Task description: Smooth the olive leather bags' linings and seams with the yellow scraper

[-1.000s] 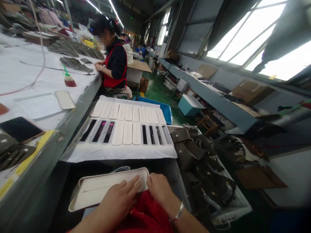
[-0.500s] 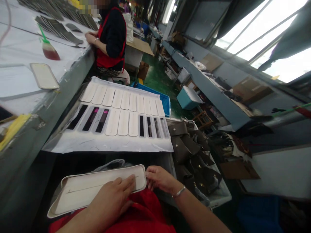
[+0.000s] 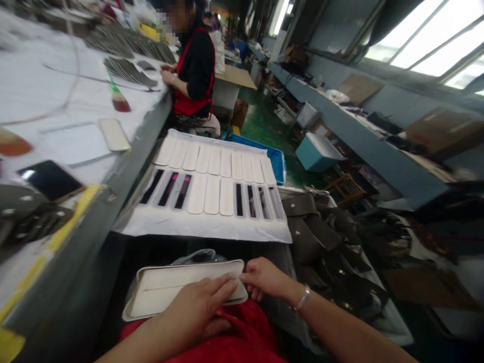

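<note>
A long cream panel [image 3: 170,285] with rounded corners, a raised rim and a thin dark line along its middle lies across my lap, over a red apron [image 3: 249,327]. My left hand [image 3: 206,302] rests flat on its right part, fingers stretched toward the right end. At that end my right hand [image 3: 262,278] pinches the panel's edge between thumb and forefinger; the exact contact is partly hidden. Clear plastic [image 3: 198,255] shows behind the panel. Beyond it, a white-covered board [image 3: 207,229] bears two rows of similar cream pieces [image 3: 215,160], among several dark slots.
A bin of dark brown leather bags [image 3: 317,232] stands on the right. On the left, the worktable [image 3: 86,106] holds a phone [image 3: 51,179], a glue bottle [image 3: 120,100] and grey strips [image 3: 128,70]. A co-worker [image 3: 196,75] sits behind it. A blue crate [image 3: 278,164] stands beyond the board.
The whole view has shifted, so the table and board appear farther right. My left hand has slid toward the panel's right end; my right hand stays at that end.
</note>
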`<state>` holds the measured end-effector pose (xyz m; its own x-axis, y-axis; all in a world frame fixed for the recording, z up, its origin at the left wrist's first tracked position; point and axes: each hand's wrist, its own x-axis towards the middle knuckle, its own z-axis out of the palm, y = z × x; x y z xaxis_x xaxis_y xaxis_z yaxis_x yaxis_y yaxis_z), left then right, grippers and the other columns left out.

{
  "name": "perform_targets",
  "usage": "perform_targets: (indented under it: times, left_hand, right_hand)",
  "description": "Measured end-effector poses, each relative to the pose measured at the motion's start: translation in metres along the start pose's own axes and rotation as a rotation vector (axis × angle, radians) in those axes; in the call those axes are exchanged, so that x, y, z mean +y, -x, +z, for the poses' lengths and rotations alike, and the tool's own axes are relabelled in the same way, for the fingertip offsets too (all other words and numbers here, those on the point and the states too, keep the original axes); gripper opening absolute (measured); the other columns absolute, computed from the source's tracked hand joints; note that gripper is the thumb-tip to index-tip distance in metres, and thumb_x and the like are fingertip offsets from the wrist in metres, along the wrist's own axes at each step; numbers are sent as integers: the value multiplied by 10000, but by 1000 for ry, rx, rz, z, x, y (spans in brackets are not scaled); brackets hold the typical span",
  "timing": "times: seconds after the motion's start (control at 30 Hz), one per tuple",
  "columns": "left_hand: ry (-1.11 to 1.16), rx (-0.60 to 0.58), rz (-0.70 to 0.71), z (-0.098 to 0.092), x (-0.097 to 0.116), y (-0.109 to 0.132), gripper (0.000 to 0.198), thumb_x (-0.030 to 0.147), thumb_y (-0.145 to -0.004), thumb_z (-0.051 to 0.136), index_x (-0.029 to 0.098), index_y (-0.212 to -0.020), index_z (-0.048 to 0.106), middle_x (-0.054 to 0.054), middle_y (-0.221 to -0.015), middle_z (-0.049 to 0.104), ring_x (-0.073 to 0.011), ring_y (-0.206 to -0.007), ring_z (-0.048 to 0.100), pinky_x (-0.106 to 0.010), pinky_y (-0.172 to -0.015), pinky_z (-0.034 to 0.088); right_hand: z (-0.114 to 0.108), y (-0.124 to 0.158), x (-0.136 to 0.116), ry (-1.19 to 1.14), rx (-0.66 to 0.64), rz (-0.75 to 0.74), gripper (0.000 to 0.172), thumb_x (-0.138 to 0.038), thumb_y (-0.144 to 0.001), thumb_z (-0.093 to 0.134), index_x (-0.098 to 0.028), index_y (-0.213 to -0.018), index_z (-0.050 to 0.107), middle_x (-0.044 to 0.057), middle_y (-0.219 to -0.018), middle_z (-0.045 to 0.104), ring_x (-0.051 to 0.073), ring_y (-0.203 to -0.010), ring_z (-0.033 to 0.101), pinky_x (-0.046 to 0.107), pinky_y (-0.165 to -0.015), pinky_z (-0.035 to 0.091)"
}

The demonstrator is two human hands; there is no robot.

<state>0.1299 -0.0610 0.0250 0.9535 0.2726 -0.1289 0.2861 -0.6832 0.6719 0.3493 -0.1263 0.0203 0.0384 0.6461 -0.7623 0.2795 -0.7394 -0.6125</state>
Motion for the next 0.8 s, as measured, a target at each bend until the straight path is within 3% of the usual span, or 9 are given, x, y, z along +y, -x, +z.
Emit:
perform_targets:
  times: [0.07,0.13,0.17,0.2,0.3,0.47,0.6,0.8]
  left_hand:
    - [164,247,-130,-15,-9,31,480,398,-789,520,281,-1243,414,-73,-1304,454,-216,-973,546,-324,-814,467]
    - [302,552,-401,-28,-26,66,278,418,-828,453,227,-1019,517,-50,-991,593,-158,-773,560,-247,-652,468]
    - [364,656,-535,-32,-37,82,251,441,-826,453,204,-882,517,-14,-791,579,-137,-673,535,-226,-583,441]
    - [446,687,-616,-35,-48,96,276,469,-809,472,194,-789,487,23,-649,514,-113,-575,489,-207,-511,401]
    - [763,539,-675,-31,-77,114,333,497,-763,536,187,-717,421,76,-542,401,-70,-466,396,-171,-426,308]
    - [1054,371,-665,-23,-92,103,406,507,-702,605,203,-688,337,87,-536,421,-63,-442,409,-166,-414,344]
    - [899,302,-706,-24,-91,99,417,562,-729,534,208,-665,323,75,-555,427,-102,-500,462,-206,-432,409]
    - [521,403,-671,-16,-107,106,400,568,-759,474,198,-631,398,68,-555,396,-100,-523,426,-209,-514,407]
  right_hand:
    - [0,3,1,32,11,-8,237,-322,-786,535,-139,-650,470,-19,-520,563,84,-401,552,155,-352,432]
    - [-1,5,4,23,-17,-12,263,-369,-790,521,-140,-668,479,-13,-542,572,78,-404,553,140,-342,413]
    - [-2,6,7,15,-40,-19,286,-399,-797,504,-140,-678,485,-10,-546,574,74,-399,548,131,-333,399]
    - [-3,7,9,11,-62,-29,315,-432,-804,484,-141,-684,492,-8,-544,574,69,-391,542,123,-324,384]
    - [-6,8,15,10,-104,-53,395,-517,-803,449,-141,-694,508,-7,-531,568,61,-379,529,109,-312,354]
    - [-12,1,14,68,-170,35,426,-560,-762,490,-138,-702,512,0,-530,577,78,-380,538,138,-328,385]
    - [-15,-8,15,116,-181,-2,413,-537,-763,497,-138,-656,490,6,-525,583,86,-383,546,149,-337,394]
    - [-8,-10,19,102,-72,-136,443,-573,-784,439,-154,-644,460,-12,-514,560,79,-380,525,152,-346,373]
